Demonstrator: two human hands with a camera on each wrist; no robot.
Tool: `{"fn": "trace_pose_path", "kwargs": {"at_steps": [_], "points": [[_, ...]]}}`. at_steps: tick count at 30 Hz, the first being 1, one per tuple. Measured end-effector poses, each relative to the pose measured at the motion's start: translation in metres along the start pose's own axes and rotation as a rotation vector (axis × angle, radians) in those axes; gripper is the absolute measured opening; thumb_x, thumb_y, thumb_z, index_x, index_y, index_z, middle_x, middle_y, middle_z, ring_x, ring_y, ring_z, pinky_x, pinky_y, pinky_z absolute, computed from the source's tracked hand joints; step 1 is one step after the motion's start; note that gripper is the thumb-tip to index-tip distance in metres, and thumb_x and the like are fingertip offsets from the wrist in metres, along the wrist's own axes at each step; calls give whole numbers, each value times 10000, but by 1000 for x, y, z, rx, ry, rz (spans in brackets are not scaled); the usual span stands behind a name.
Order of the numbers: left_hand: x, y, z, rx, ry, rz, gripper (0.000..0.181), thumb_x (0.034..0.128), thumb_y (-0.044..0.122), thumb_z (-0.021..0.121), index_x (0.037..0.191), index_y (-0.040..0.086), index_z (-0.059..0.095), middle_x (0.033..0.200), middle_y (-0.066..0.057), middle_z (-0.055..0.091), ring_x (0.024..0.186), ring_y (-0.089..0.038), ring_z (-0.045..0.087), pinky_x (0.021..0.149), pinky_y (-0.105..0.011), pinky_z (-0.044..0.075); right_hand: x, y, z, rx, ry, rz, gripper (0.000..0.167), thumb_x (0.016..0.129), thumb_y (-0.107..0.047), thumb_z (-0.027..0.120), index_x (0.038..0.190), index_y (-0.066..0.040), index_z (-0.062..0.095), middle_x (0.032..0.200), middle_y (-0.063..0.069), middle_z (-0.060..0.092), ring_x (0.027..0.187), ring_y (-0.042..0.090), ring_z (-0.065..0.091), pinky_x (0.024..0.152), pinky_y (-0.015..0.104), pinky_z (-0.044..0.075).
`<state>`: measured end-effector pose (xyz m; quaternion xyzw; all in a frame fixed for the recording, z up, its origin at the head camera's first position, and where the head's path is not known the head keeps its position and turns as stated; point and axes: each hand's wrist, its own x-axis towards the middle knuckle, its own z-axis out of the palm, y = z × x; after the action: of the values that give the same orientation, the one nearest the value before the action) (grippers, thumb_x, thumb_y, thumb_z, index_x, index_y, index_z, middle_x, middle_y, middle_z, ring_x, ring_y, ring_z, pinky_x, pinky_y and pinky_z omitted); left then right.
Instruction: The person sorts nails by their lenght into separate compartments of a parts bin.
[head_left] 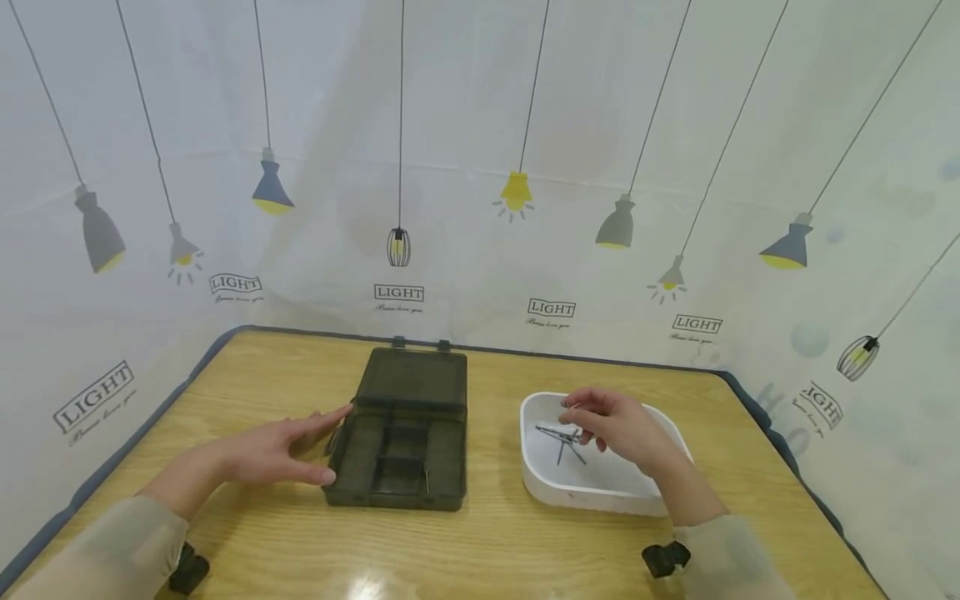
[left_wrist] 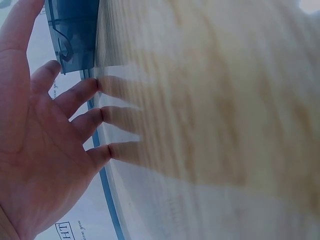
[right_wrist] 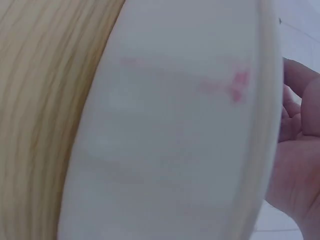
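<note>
My left hand rests at the left side of an opened dark translucent plastic box, thumb and index finger touching its edge. Its fingers are spread, with several fingertips on the table in the left wrist view. One thin nail stands in the box's right compartment. Over the white tray, my right hand pinches a small thing between thumb and fingers. Only a dark end of it shows, like a nail's. Several dark nails lie crossed in the tray below. In the right wrist view the tray's wall hides much of that hand.
The wooden table ends at a dark blue edge against a white cloth printed with lamps. The box's lid leans back toward the wall, with two latches at its far end. Each wrist wears a black strap mount.
</note>
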<state>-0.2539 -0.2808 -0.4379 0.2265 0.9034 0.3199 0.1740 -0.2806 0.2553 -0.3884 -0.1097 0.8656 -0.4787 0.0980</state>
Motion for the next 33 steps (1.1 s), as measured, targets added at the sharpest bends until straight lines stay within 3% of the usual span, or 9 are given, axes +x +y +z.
{"fn": "trace_pose_path", "kwargs": {"at_steps": [5, 11, 20, 27, 33], "points": [[0, 1, 0, -10, -8, 0, 993, 990, 515, 799, 1774, 306, 227, 1807, -205, 259, 1648, -596, 138, 1249, -837, 204, 6, -17, 12, 38, -11, -17, 277, 1053, -270, 762, 1219, -54, 718, 1065, 44, 778, 881, 219, 728, 675, 300, 599], [0, 1, 1, -9, -10, 2, 996, 992, 510, 798, 1776, 299, 221, 1802, -214, 268, 1643, -603, 145, 1249, -837, 203, 12, -36, 28, 37, -42, -37, 259, 1047, -264, 762, 1212, -64, 749, 994, 55, 737, 848, 255, 681, 642, 283, 550], [1, 1, -1, -27, -23, -24, 1004, 990, 515, 801, 1776, 318, 210, 1814, -228, 212, 1654, -591, 108, 1253, -844, 173, 24, -52, 53, 104, -104, -82, 223, 1060, -213, 749, 1244, -88, 743, 1097, 51, 793, 784, 173, 681, 584, 231, 492], [0, 2, -1, -32, -25, -29, 1004, 984, 506, 811, 1775, 309, 224, 1808, -257, 211, 1649, -600, 125, 1238, -850, 200, 32, -64, 73, 147, -140, -80, 200, 1058, -200, 751, 1226, -92, 742, 1211, 168, 806, 745, 128, 724, 528, 233, 451], [1, 2, -1, -40, -38, -36, 1001, 992, 508, 802, 1776, 326, 207, 1817, -236, 204, 1655, -592, 116, 1232, -864, 176, 37, -68, 86, 141, -168, -73, 162, 1068, -195, 737, 1184, -81, 729, 1099, 59, 831, 740, 136, 741, 522, 238, 421]]}}
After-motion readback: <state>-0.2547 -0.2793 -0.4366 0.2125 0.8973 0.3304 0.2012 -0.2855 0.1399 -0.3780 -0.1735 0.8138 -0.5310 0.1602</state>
